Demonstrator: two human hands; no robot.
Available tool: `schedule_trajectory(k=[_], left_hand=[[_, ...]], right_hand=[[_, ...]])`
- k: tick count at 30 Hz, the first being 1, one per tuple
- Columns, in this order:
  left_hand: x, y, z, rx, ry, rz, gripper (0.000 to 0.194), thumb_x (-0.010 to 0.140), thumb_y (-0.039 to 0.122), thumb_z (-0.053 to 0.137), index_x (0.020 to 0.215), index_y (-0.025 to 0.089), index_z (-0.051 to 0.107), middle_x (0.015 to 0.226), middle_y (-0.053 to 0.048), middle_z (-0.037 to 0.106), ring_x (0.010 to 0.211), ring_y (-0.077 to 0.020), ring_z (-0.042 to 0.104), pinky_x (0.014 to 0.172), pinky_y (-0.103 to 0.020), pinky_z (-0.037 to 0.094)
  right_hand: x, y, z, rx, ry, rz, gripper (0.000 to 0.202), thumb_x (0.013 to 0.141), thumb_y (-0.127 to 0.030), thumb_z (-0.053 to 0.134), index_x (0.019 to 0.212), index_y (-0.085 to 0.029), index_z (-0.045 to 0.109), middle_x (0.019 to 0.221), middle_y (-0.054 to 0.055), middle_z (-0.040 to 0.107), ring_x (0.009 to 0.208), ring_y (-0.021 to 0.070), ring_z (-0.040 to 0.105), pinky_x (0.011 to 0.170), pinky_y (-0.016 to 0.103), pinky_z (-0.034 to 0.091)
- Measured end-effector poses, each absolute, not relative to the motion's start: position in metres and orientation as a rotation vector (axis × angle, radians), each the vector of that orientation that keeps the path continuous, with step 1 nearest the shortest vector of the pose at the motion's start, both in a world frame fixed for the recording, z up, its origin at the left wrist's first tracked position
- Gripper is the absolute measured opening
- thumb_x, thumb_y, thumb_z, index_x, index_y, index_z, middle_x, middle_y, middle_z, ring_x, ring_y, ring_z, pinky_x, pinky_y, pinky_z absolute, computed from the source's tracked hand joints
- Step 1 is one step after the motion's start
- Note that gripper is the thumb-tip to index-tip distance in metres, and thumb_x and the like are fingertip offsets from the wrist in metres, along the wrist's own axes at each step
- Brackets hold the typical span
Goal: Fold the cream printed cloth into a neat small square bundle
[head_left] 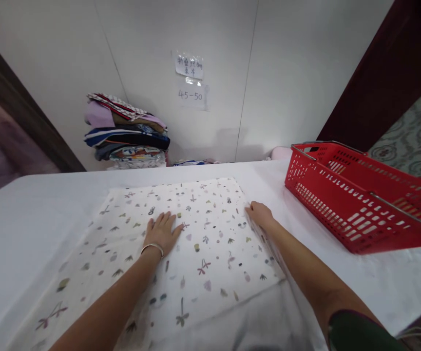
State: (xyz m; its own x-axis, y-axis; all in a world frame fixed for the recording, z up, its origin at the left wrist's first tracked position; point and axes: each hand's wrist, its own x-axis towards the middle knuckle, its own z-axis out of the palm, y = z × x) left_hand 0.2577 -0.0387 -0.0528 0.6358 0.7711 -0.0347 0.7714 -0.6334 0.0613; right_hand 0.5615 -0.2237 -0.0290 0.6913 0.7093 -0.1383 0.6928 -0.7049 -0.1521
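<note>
A thin white cloth (210,243) printed with small palm trees, plants and sunglasses lies spread over the table, its near part running out of view below. My left hand (162,233) rests palm down on the cloth with fingers spread; a silver bangle circles that wrist. At the cloth's right edge my right hand (259,214) is closed, its fingers pinching the fabric. The edge looks slightly lifted and creased along the forearm. Toward the lower right, a plainer, greyish part of the fabric shows below a slanting fold line.
A red plastic basket (342,204) with metal handles stands on the white-covered table (24,219) at the right. Behind the table's far edge rises a stack of folded fabrics (128,131). Handwritten paper signs (193,95) are taped to the pale wall.
</note>
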Motion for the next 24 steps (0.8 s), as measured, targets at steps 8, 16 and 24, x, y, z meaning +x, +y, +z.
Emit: schedule_trajectory(k=[8, 16, 24], left_hand=[[0.256, -0.037, -0.055, 2.758, 1.287, 0.036, 0.066, 0.085, 0.056, 0.022, 0.137, 0.018, 0.038, 0.148, -0.006, 0.026, 0.137, -0.0237, 0.017, 0.111, -0.046, 0.012], [0.256, -0.038, -0.057, 2.739, 1.283, 0.079, 0.065, 0.085, 0.056, 0.024, 0.135, 0.018, 0.040, 0.147, -0.006, 0.028, 0.137, -0.0238, 0.018, 0.111, -0.046, 0.013], [0.256, -0.039, -0.052, 2.735, 1.265, 0.065, 0.066, 0.085, 0.057, 0.024, 0.136, 0.018, 0.040, 0.148, -0.006, 0.028, 0.137, -0.0227, 0.019, 0.111, -0.044, 0.015]], right_hand=[[0.560, -0.221, -0.033, -2.847, -1.228, 0.196, 0.029, 0.092, -0.025, 0.031, 0.103, -0.014, 0.056, 0.100, 0.016, 0.064, 0.092, 0.0236, 0.060, 0.074, 0.032, 0.041], [0.538, -0.192, -0.023, -2.480, -1.689, 0.140, 0.057, 0.090, -0.043, 0.032, 0.139, -0.015, 0.027, 0.147, 0.012, 0.026, 0.135, 0.0207, 0.020, 0.106, 0.033, 0.022], [0.547, -0.194, -0.055, -2.576, -1.647, 0.275, 0.073, 0.087, -0.062, 0.019, 0.143, -0.015, 0.021, 0.151, 0.008, 0.010, 0.138, 0.0212, 0.005, 0.110, 0.046, 0.006]])
